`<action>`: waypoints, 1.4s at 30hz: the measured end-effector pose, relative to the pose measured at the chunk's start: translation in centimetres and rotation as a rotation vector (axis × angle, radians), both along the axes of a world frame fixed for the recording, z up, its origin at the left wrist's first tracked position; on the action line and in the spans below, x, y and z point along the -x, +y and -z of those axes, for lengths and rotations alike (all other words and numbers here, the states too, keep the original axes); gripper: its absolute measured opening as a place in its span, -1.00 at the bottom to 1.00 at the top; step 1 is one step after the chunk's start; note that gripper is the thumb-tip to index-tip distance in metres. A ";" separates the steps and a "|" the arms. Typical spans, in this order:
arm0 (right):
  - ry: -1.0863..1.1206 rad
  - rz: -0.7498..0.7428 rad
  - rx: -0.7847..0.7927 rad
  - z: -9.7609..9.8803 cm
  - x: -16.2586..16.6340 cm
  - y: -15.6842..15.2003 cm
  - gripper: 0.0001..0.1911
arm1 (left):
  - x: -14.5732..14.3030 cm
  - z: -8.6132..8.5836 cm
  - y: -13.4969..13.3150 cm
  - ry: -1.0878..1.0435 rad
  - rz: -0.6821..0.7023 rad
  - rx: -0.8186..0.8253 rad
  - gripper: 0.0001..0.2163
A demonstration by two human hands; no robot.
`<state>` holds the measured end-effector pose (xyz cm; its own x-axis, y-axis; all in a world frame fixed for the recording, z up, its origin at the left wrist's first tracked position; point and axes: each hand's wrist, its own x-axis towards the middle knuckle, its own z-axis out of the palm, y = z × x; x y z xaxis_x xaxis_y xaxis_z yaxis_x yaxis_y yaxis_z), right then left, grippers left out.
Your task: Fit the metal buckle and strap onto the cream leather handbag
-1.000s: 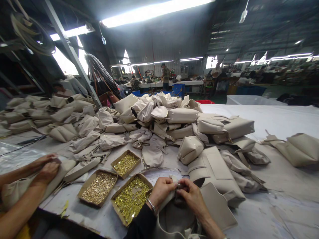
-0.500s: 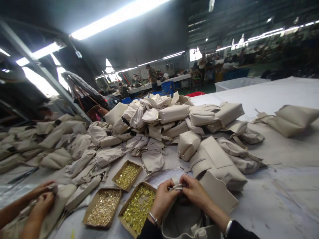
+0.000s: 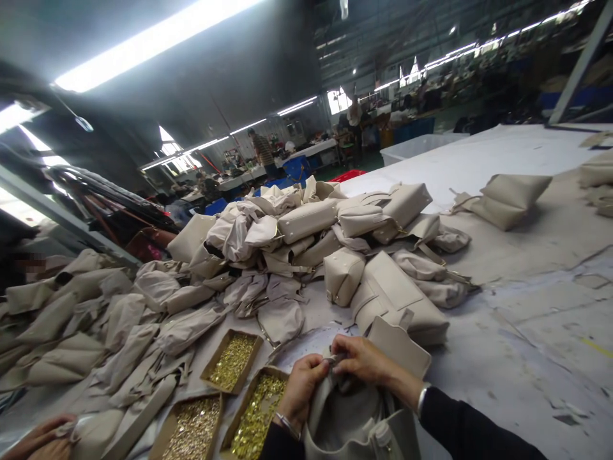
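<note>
A beige handbag [image 3: 313,434] stands open in front of me, its dark inside facing up. My left hand [image 3: 302,388] pinches the upper edge of that bag between thumb and fingers. Close beside it, my right hand [image 3: 366,365] is closed on the same edge, where a small pale strip or tab shows between the fingertips. Whether a small metal part is also in the fingers is hidden. Left of my left hand sits a cardboard tray of gold metal pieces [image 3: 224,441]. A beige bag with a flap [image 3: 400,348] lies just beyond my right hand.
A second tray of gold pieces [image 3: 204,370] and one of rose-gold pieces [image 3: 154,447] stand to the left. A co-worker's hand [image 3: 48,434] holds beige material at lower left. A heap of beige bags [image 3: 306,220] covers the table's middle. A translucent bin [image 3: 424,145] stands behind.
My view has swung to the right and tilted, so the heap and trays sit further left. Both hands stay at the bag's edge, with fingers slightly shifted.
</note>
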<state>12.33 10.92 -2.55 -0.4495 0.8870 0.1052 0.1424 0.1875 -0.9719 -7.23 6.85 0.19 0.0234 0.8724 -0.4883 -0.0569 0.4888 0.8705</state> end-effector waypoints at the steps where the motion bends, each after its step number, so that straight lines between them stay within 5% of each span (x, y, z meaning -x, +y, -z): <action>1: 0.006 -0.009 0.003 0.1 -0.1 0.1 -0.79 | 0.0 0.2 0.2 -0.021 -0.002 0.018 -0.34; 12: -0.070 -0.015 0.056 1.0 0.5 0.9 -0.77 | -0.1 1.4 0.5 -0.098 -0.068 0.053 -0.40; 25: -0.469 0.097 0.072 -1.8 1.9 -0.2 -0.73 | 0.2 1.7 -0.4 -0.072 -0.056 0.009 -0.44; 42: -0.297 -0.187 0.141 -0.9 -0.1 2.5 -0.86 | -0.8 0.8 -0.6 0.110 0.022 -0.109 -0.63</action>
<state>12.45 13.46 -1.64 -0.5979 0.7830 -0.1714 0.3982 0.1045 -0.9113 -6.42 6.30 -0.58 -0.0056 0.9201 -0.3916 0.0512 0.3914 0.9188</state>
